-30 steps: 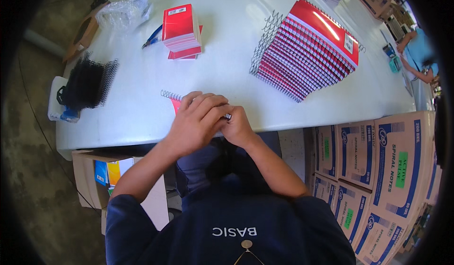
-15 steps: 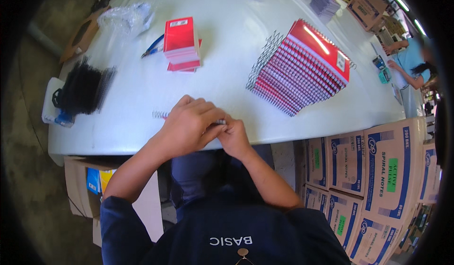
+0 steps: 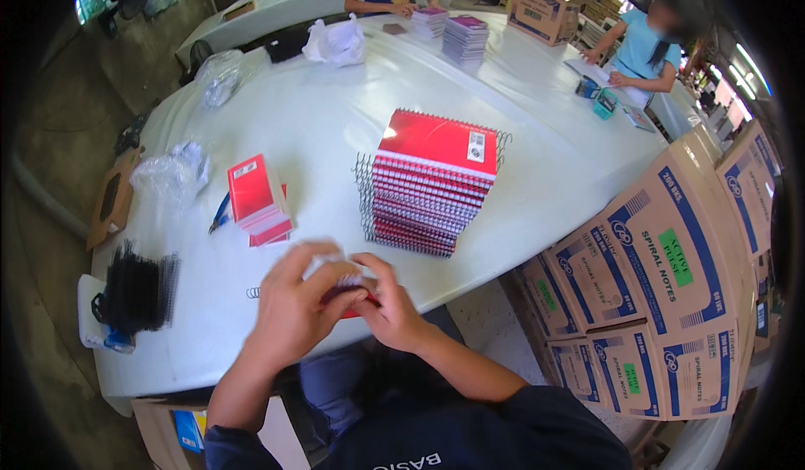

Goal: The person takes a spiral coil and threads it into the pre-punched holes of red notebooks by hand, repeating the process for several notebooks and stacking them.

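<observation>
Near the close edge of the bench (image 3: 319,193), both hands pinch a small red notebook (image 3: 351,311): the left hand (image 3: 289,306) arches over it, fingers motion-blurred and thumb against the cover, while the right hand (image 3: 391,312) curls around its right end. A wire coil (image 3: 253,292) pokes out beyond the left hand; how it meets the pages is hidden. To work well here, the right hand should probably keep the sheets squared and firm, and the left should turn the wire lightly, in line with the edge, lest a loop snag or bend.
</observation>
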Demonstrator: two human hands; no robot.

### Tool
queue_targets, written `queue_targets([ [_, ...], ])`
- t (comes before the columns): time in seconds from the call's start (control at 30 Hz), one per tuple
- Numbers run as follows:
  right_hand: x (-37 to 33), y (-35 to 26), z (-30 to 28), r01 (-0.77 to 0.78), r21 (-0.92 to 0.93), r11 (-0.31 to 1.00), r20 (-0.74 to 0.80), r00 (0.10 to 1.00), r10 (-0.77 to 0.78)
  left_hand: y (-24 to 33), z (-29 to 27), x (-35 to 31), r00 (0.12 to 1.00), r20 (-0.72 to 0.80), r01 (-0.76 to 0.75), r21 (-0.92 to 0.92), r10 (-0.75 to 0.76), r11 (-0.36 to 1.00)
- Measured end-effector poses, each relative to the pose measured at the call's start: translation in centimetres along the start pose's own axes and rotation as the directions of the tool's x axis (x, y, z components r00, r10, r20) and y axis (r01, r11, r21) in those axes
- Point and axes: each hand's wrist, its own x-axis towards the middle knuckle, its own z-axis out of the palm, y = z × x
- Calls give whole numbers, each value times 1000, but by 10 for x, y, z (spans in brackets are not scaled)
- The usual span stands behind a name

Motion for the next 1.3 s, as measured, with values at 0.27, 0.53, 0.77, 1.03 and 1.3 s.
queue_targets([
  [0.27, 90, -47, -131, 521, -481, 705, -283, 669, -688, 3, 4, 133, 711, -500, -425, 253, 494, 869],
  [0.53, 69, 13, -134, 378, 105, 920, -436, 849, -299, -20, 76, 114, 786, -608, -215, -97, 113, 972],
  [0.77, 73, 17, -85, 207, -412, 887, -675, 585, -450, -12, 101, 128, 612, -502, 25, -760, -611, 649],
  [1.03, 67, 27, -91, 182, -411, 893, -706, 556, -438, -6, 90, 138, 587, -499, 111, -731, -638, 673],
  [1.3, 68, 26, -97, 138, -498, 856, -669, 567, -480, -34, 85, 130, 664, -521, 74, -668, -537, 740],
])
